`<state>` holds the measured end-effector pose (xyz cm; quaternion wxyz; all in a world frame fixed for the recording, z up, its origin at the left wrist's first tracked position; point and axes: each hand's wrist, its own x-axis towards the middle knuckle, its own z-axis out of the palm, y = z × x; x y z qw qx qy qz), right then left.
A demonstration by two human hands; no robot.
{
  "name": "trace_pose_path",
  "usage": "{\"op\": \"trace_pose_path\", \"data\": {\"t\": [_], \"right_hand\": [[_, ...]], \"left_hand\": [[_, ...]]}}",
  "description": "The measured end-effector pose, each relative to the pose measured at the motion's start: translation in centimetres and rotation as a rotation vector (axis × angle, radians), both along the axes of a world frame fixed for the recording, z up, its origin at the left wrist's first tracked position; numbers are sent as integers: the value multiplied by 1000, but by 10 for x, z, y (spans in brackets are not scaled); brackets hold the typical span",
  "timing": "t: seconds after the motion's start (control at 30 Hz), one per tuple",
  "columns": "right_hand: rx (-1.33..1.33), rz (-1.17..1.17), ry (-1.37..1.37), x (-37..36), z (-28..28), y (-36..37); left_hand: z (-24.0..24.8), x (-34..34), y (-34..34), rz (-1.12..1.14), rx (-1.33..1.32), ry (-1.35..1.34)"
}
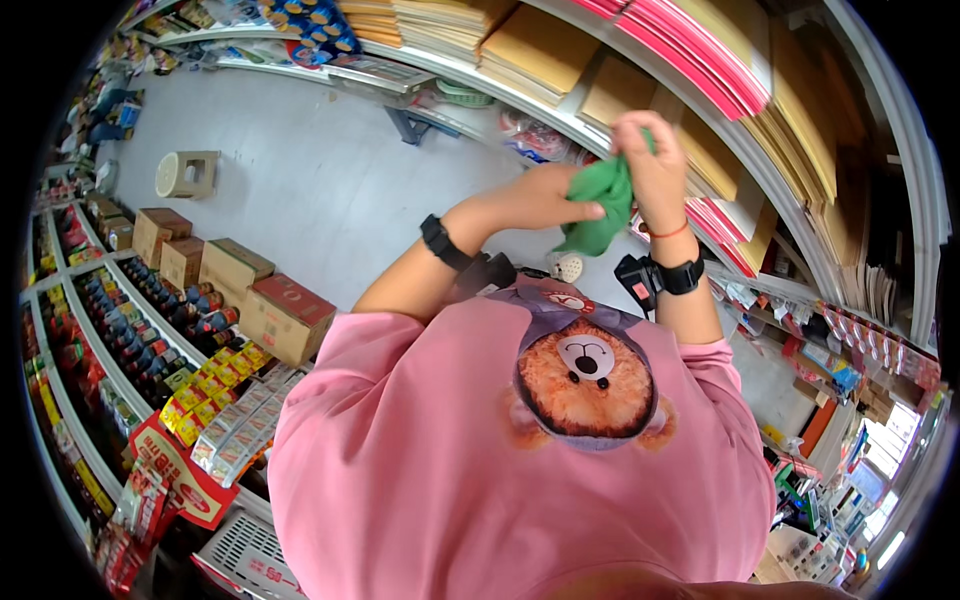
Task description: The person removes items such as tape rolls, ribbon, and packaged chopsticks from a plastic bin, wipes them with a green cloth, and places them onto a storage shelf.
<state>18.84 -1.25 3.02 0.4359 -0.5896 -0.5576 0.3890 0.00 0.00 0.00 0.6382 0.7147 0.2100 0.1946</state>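
Note:
A bunched green cloth [592, 232] hangs between my two hands in front of the shelves. My left hand [545, 200] is closed on its left side, with the thumb lying over the fabric. Higher up and to the right, my right hand [652, 165] grips the top of the cloth, and a bit of green shows between its fingers. The right hand is slightly blurred. Both hands are raised in the air, apart from the shelf boards.
Shelves with stacked brown envelopes [540, 50] and pink-edged packs [690, 55] stand ahead and right. Cardboard boxes [288, 318] line the goods shelves at left. A beige stool [188, 175] stands on the grey floor [290, 140]. A white crate [250, 555] is at lower left.

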Motion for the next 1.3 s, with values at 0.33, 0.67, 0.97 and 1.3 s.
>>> {"op": "trace_pose_path", "data": {"t": [0.33,0.67,0.97,1.3], "right_hand": [[-674,503,568,-173,-42,46],[-590,653,325,-325,-96,169],[-842,837,326,-519,-103,296],[-1083,833,371,-705,-138,405]], "left_hand": [[-55,-170,39,547,59,-150],[-74,-361,11,1117,-302,126],[-123,-506,54,1446,-331,172],[-172,-677,94,1623,-654,244]]}}
